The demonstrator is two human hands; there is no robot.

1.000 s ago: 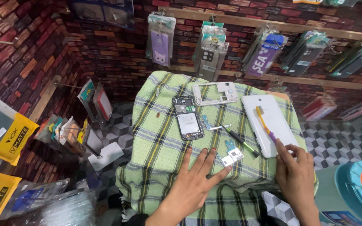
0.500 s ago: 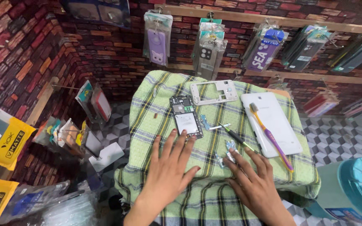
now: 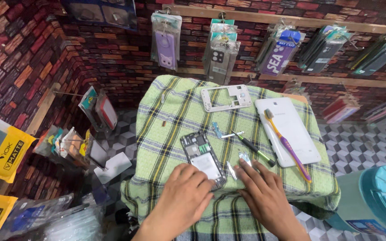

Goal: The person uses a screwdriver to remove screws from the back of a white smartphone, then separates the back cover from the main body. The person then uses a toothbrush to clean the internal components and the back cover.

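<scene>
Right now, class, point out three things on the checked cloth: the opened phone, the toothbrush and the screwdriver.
opened phone [image 3: 203, 159], head view, on its exposed middle.
toothbrush [image 3: 290, 150], head view, on its purple and yellow handle.
screwdriver [image 3: 256, 152], head view, on the dark handle.

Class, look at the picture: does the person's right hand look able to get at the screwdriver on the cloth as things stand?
Probably yes. The right hand lies flat on the checked cloth, and the screwdriver lies just beyond its fingertips with nothing on top of it; only small loose parts lie between.
</scene>
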